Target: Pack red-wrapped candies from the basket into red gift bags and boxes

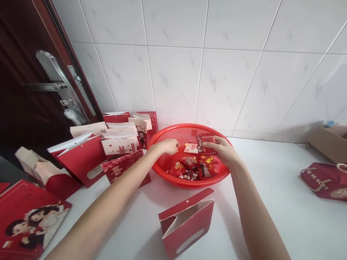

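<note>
A round red plastic basket (187, 184) stands against the tiled wall, with several red-wrapped sweets (190, 166) in its bottom. Over the basket's left part is my left hand (169, 147), its fingers curled closed; whatever they hold, if anything, is hidden. My right hand (222, 150) reaches in over the right side, thumb and fingers closed on a small red packet (207, 140). Beside that packet lies a small white and pink card (191, 148). In front of the basket an open red paper box (188, 229) stands on the white table, its flap up.
Several red and white gift boxes (90, 162) stand at the left, with a large red printed bag (17, 220) nearer. A dark red box with a rope handle (333, 182) and a brown carton (336, 143) sit at the right. A door handle (52, 85) is at upper left.
</note>
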A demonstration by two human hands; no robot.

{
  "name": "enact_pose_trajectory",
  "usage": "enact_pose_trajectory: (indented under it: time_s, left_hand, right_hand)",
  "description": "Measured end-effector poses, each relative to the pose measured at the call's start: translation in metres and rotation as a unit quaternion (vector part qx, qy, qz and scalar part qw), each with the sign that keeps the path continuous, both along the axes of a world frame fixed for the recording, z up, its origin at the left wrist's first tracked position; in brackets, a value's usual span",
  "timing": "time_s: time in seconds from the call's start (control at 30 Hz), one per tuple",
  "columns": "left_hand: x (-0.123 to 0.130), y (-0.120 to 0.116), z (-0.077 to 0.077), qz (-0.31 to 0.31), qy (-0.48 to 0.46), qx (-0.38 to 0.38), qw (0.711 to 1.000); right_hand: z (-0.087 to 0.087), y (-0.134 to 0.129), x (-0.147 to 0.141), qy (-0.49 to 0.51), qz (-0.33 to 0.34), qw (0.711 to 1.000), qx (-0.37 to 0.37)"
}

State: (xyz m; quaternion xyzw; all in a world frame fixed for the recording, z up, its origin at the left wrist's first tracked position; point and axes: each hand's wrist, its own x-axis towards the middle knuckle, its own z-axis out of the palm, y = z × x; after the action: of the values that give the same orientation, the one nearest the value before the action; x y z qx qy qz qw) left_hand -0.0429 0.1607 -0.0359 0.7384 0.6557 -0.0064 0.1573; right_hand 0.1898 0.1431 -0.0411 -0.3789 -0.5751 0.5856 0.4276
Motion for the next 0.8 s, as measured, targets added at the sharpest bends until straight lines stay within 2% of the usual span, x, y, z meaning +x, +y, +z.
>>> enact_pose_trajectory:
  time_s: [0.17,0.37,0.57,0.8]
  left_hand:
    - [0.020,0.019,0.009,-0.032,0.093,-0.077,0.992]
    - [0.023,0.021,0.002,-0.029,0.178,-0.107,0.978]
    - [0.025,0.026,-0.006,-0.048,0.198,-0.110,0.973]
    - [0.024,0.027,-0.008,-0.053,0.197,-0.141,0.969]
  right_hand:
    - [-0.004,0.003,0.000,0.011,-0.007,1.000,-0.003]
    - [-0.007,0.005,-0.001,0.011,-0.017,1.000,0.006]
    - [-0.009,0.007,0.000,0.002,-0.019,1.000,0.004]
    - [-0.008,0.005,0.000,0.002,-0.014,1.000,0.000]
